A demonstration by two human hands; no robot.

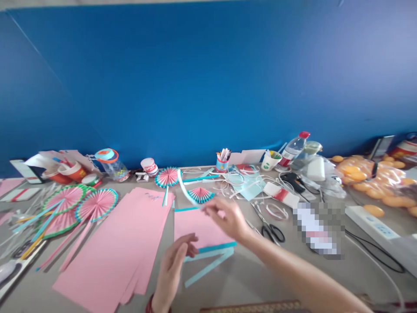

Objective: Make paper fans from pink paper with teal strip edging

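Observation:
My right hand (pixel 225 218) is raised over the table, its fingers pinched on the lower end of a curved pale blue paper strip (pixel 186 189) that arches up to the left. A small pink and teal folded fan piece (pixel 200 194) sits right by that strip. My left hand (pixel 173 266) hovers lower, fingers loosely apart, holding nothing, just above a pink paper sheet (pixel 198 227). Two teal paper strips (pixel 211 257) lie by its fingertips.
A stack of pink sheets (pixel 120 243) covers the left middle. Finished round paper fans (pixel 78 208) lie far left. Black-handled scissors (pixel 269 226), a pen cup (pixel 222 162), a water bottle (pixel 292 150), a power strip (pixel 374 222) and bagged oranges (pixel 374 180) stand around the right and back.

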